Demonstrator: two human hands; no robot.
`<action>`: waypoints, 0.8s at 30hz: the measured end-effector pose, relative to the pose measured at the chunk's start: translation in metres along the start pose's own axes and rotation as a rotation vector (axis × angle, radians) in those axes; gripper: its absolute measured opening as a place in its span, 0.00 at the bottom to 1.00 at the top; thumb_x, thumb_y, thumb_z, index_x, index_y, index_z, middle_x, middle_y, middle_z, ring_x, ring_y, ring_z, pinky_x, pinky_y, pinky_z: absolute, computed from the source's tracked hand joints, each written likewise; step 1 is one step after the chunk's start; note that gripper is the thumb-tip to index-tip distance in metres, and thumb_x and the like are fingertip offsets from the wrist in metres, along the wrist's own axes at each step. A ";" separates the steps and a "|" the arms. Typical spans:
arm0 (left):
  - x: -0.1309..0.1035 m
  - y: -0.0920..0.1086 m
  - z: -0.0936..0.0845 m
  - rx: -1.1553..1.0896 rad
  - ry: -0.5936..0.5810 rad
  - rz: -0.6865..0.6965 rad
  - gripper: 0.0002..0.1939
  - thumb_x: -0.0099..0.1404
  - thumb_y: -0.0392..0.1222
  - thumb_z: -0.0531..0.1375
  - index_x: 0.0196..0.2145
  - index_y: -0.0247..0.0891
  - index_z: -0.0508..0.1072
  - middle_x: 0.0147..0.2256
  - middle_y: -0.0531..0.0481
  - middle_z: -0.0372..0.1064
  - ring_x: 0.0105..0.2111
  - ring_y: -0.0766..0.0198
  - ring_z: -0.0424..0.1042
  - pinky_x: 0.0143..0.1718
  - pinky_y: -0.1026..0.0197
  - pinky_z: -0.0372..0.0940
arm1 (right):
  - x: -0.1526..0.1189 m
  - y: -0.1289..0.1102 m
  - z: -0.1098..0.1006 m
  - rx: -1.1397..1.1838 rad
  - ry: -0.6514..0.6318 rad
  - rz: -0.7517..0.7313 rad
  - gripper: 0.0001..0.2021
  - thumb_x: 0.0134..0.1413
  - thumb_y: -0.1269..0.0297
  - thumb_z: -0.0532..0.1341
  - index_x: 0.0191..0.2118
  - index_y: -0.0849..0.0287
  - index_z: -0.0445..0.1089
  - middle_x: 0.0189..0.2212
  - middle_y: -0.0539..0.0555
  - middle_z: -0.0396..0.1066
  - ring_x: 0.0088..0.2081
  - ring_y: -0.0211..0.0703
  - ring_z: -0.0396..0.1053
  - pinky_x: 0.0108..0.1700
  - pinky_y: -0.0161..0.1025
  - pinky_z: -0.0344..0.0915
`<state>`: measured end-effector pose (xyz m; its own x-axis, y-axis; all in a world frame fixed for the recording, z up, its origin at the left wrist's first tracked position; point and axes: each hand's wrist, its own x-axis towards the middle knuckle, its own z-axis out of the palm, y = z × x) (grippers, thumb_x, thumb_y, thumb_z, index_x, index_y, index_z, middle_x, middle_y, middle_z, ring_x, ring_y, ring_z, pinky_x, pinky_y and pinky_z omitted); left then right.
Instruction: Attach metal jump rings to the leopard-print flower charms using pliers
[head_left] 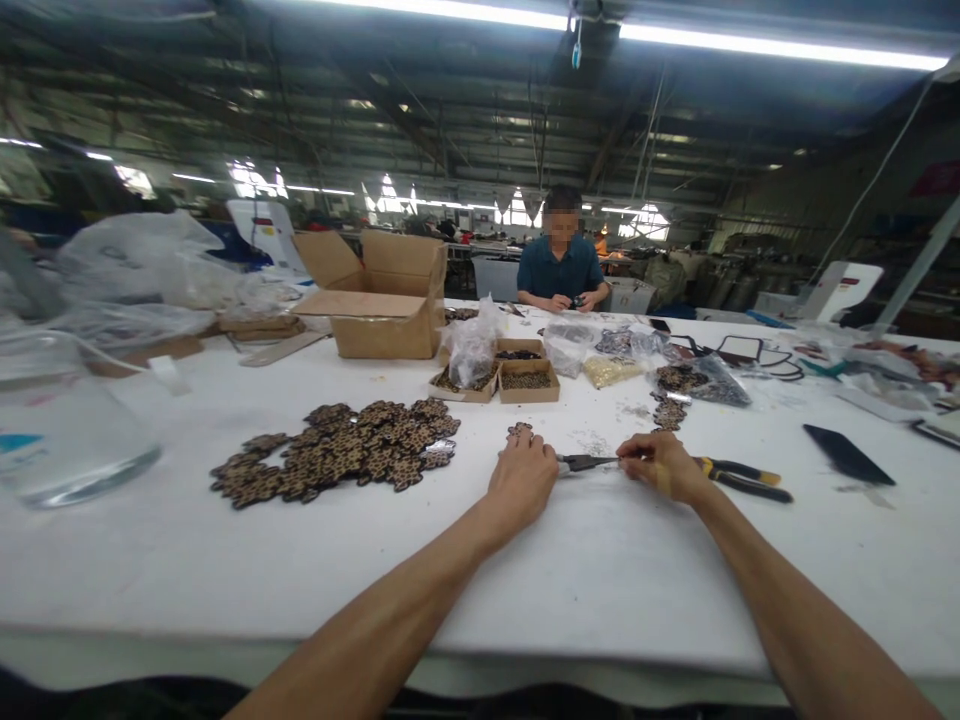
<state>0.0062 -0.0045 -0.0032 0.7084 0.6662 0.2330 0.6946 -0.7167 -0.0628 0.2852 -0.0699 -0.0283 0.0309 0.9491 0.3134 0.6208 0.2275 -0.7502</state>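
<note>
The long-nose pliers (589, 463) are low above the bench (570, 590) or on it, which I cannot tell, between the two hands, their dark tips pointing right. The left hand (525, 468) has its fingers clamped around the handle end. At the tips, the right hand (660, 466) has thumb and forefinger pressed together; anything pinched there is too small to make out. A yellowish band wraps one of its fingers.

A small leopard-print piece (520, 429) shows just beyond the left knuckles. Beside the right hand are yellow-and-black pliers (742, 477), their head end hidden behind it. Tiny metal bits (589, 440) are scattered beyond the long-nose pliers, and a short line of leopard-print pieces (669, 412) lies past the right hand.

Well to the left spreads a large heap of leopard-print cutouts (345, 455). Farther back are two small open boxes (529, 393) of little parts, a clear plastic bag (472, 350) on the left one, and a large open cardboard box (386, 335). A black phone-like slab (847, 454) lies at the right. Across the bench, a person in a dark teal shirt (561, 268) holds a small dark object.
</note>
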 end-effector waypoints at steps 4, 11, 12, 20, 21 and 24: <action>0.001 -0.002 0.001 -0.074 -0.043 -0.020 0.17 0.63 0.28 0.53 0.48 0.35 0.69 0.50 0.33 0.64 0.58 0.44 0.54 0.48 0.47 0.66 | 0.000 0.007 -0.009 -0.210 -0.062 -0.048 0.09 0.48 0.61 0.66 0.35 0.57 0.80 0.30 0.55 0.79 0.31 0.48 0.74 0.35 0.41 0.69; 0.007 -0.005 -0.003 -0.087 0.000 -0.077 0.18 0.59 0.26 0.53 0.46 0.36 0.68 0.49 0.37 0.63 0.56 0.47 0.55 0.41 0.53 0.69 | -0.001 0.019 -0.024 -0.226 -0.120 0.007 0.13 0.47 0.64 0.65 0.40 0.59 0.79 0.33 0.56 0.79 0.31 0.47 0.73 0.35 0.40 0.69; 0.007 -0.005 -0.003 -0.096 0.007 -0.094 0.18 0.59 0.27 0.53 0.46 0.37 0.68 0.49 0.38 0.63 0.55 0.48 0.55 0.41 0.53 0.69 | -0.001 0.020 -0.025 -0.239 -0.104 0.013 0.12 0.48 0.63 0.64 0.40 0.59 0.79 0.33 0.56 0.79 0.31 0.47 0.73 0.35 0.40 0.68; 0.012 -0.013 -0.004 -0.181 0.107 -0.226 0.18 0.60 0.27 0.53 0.47 0.37 0.67 0.48 0.40 0.64 0.52 0.50 0.58 0.41 0.54 0.68 | 0.002 0.023 -0.009 -0.336 -0.037 -0.018 0.09 0.51 0.61 0.64 0.35 0.57 0.80 0.31 0.56 0.79 0.32 0.49 0.73 0.36 0.42 0.68; 0.012 -0.013 -0.004 -0.187 0.114 -0.233 0.18 0.60 0.27 0.53 0.47 0.37 0.67 0.47 0.40 0.65 0.52 0.50 0.58 0.41 0.54 0.68 | 0.003 0.024 -0.006 -0.340 -0.031 -0.023 0.09 0.51 0.61 0.64 0.35 0.57 0.80 0.31 0.56 0.79 0.31 0.49 0.73 0.36 0.42 0.68; 0.012 -0.013 -0.004 -0.204 0.115 -0.250 0.19 0.59 0.27 0.53 0.48 0.37 0.67 0.47 0.40 0.65 0.52 0.51 0.58 0.42 0.54 0.68 | 0.004 0.029 -0.002 -0.356 -0.004 -0.036 0.09 0.53 0.60 0.63 0.34 0.56 0.80 0.31 0.55 0.79 0.32 0.48 0.73 0.36 0.41 0.68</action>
<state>0.0055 0.0123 0.0046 0.4925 0.8073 0.3251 0.7976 -0.5682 0.2027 0.3048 -0.0606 -0.0472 0.0017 0.9428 0.3333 0.8553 0.1713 -0.4890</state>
